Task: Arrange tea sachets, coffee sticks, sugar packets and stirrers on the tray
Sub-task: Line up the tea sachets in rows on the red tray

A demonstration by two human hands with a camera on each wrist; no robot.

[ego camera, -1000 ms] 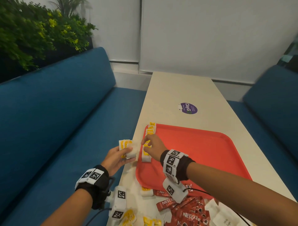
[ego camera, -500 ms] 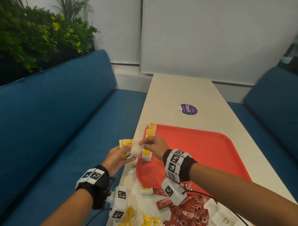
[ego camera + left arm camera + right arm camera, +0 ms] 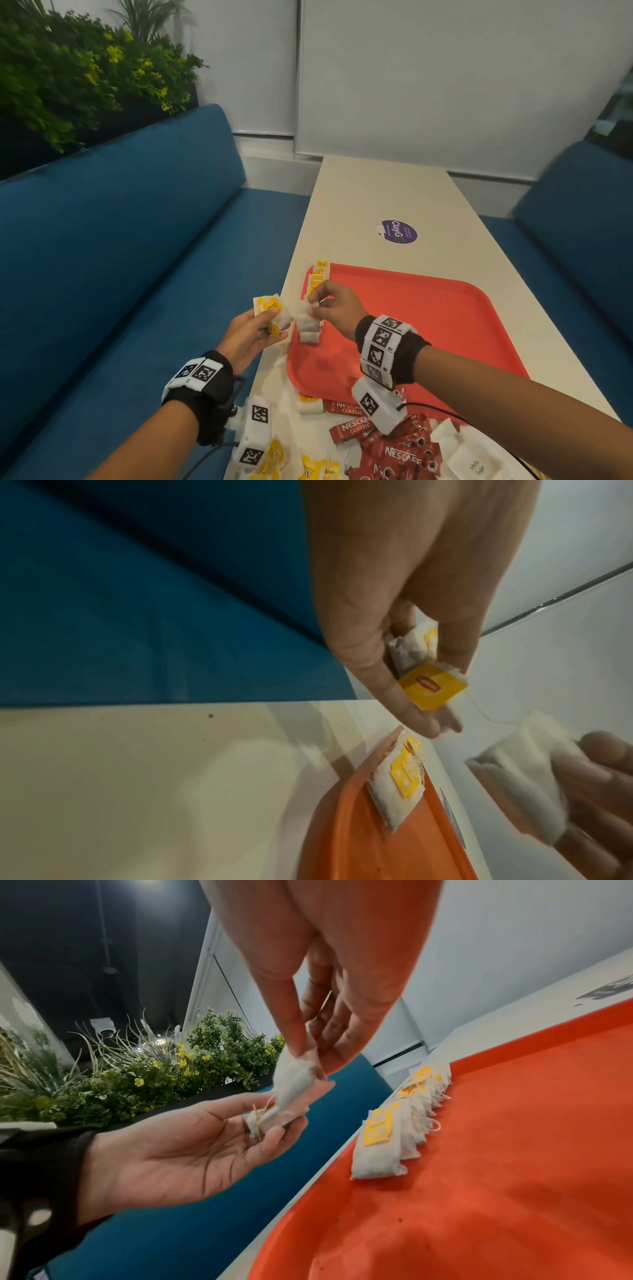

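- We see our left hand (image 3: 251, 330) held palm-up off the table's left edge, above the blue bench seat (image 3: 144, 274), its fingers curled round a small bunch of tea sachets (image 3: 274, 310) with yellow tags.
- Our right hand (image 3: 337, 308) pinches one white tea bag (image 3: 296, 1081) between thumb and fingertips (image 3: 301, 1039), just beside the bunch in the left hand; a thin string runs from this bag towards the left hand's bunch in the left wrist view.
- The pinched bag hangs over the left rim of the red tray (image 3: 428, 329), above the row below it.
- A row of tea sachets (image 3: 394, 1129) lies along the tray's left edge, each overlapping the next, yellow tags facing up.
- The tray sits on the cream table (image 3: 376, 192), near its left edge.
- Nearer to us, off the tray, loose red coffee sticks (image 3: 400, 452) marked Nescafe lie in a heap on the table.
- White sugar packets (image 3: 476, 462) lie just right of the coffee sticks.
- More yellow-tagged tea sachets (image 3: 308, 469) lie loose at the near left of the table.
- We cannot make out any stirrers.
- A purple round sticker (image 3: 397, 232) sits on the table beyond the tray.
- A green plant (image 3: 78, 78) stands behind the bench back.
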